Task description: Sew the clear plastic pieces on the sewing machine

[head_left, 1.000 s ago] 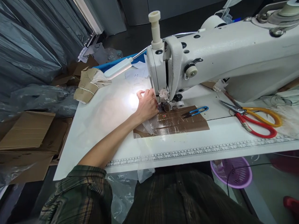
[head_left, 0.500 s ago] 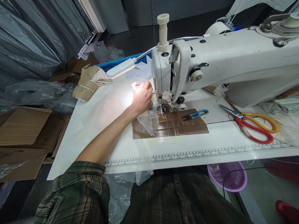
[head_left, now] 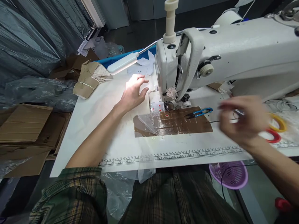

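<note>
My left hand (head_left: 134, 93) hovers over the white tabletop, thumb and fingers apart, holding nothing, just left of the sewing machine's needle area (head_left: 169, 104). My right hand (head_left: 245, 119) is smeared by motion above the right side of the table, so its fingers are unclear. Behind it lies a pair of scissors (head_left: 279, 123) with yellow and red handles, partly hidden. Blue thread snips (head_left: 199, 113) rest on a shiny brown sheet (head_left: 182, 126) in front of the machine. Thin see-through material (head_left: 146, 123) lies across that sheet's left end and hangs over the front edge.
The white sewing machine (head_left: 224, 53) fills the right rear. A lamp (head_left: 122, 63) shines near my left hand. A paper-wrapped bundle (head_left: 86, 85) sits at the table's left edge, with cardboard boxes (head_left: 25, 124) beyond. A printed ruler (head_left: 175, 156) follows the front edge; a purple basket (head_left: 230, 177) is below.
My left hand has moved left, away from the needle area, and its fingers have spread. My right hand has come into view from the right, over the scissors. The view has shifted slightly.
</note>
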### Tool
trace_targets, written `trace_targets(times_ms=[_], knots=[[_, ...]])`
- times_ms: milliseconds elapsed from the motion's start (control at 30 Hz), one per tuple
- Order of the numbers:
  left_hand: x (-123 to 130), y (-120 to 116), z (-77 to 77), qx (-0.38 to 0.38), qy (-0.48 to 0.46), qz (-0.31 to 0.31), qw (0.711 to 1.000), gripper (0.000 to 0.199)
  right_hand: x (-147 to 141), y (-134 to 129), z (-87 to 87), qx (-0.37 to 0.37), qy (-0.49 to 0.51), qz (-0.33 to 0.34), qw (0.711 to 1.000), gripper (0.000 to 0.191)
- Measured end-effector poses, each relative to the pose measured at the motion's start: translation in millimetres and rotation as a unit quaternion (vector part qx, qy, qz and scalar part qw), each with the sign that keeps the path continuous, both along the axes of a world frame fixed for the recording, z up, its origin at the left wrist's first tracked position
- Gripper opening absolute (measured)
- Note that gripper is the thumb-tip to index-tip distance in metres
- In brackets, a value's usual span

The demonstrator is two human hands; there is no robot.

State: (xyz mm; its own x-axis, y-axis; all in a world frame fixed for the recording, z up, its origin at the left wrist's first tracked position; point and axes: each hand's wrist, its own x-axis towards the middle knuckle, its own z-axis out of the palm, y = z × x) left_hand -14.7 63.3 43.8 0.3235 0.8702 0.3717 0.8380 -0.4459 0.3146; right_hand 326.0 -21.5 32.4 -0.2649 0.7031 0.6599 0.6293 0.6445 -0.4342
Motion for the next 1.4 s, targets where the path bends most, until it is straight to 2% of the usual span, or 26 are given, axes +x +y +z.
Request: trace_targets(times_ms=[67, 133, 200, 300, 400, 500, 600, 833, 1200, 1400], knots=[[-1, -14, 8.8, 0.018, 0.005, 0.019, 1.0, 0.021, -33, -1, -14.3, 0.047, -0.088, 0.079, 0.992, 0.021], [1, -33, 14.1, 0.03, 0.029, 0.029, 0.999, 0.019, -65, 2, -24.1, -0.018, -0.189, 0.13, 0.973, 0.031], [6, -53, 13.9, 0.028, 0.06, 0.028, 0.997, 0.017, -88, 8, -28.5, -0.053, -0.247, 0.143, 0.957, 0.04], [17, -80, 4.0, -0.032, 0.102, 0.007, 0.994, 0.025, -98, 17, -29.8, -0.071, -0.289, 0.163, 0.941, 0.037], [27, -93, -9.6, -0.094, 0.147, -0.045, 0.984, 0.032, -90, 19, -33.0, -0.068, -0.277, 0.159, 0.945, 0.031], [32, -87, -18.2, -0.097, 0.175, -0.104, 0.974, 0.035, -78, 15, -40.0, -0.062, -0.233, 0.138, 0.961, 0.032], [36, -75, -20.1, -0.095, 0.179, -0.144, 0.969, 0.039, -73, 12, -46.9, -0.067, -0.188, 0.135, 0.971, 0.034], [45, -73, -20.5, -0.065, 0.165, -0.073, 0.981, 0.039, -73, 12, -49.1, -0.088, -0.195, 0.125, 0.969, 0.037], [38, -73, -20.2, -0.064, 0.244, -0.105, 0.962, 0.045, -77, 8, -49.9, -0.056, -0.21, 0.107, 0.97, 0.036], [35, -73, -23.8, -0.018, 0.237, -0.101, 0.966, 0.041, -77, 7, -52.0, -0.058, -0.173, 0.112, 0.977, 0.034]])
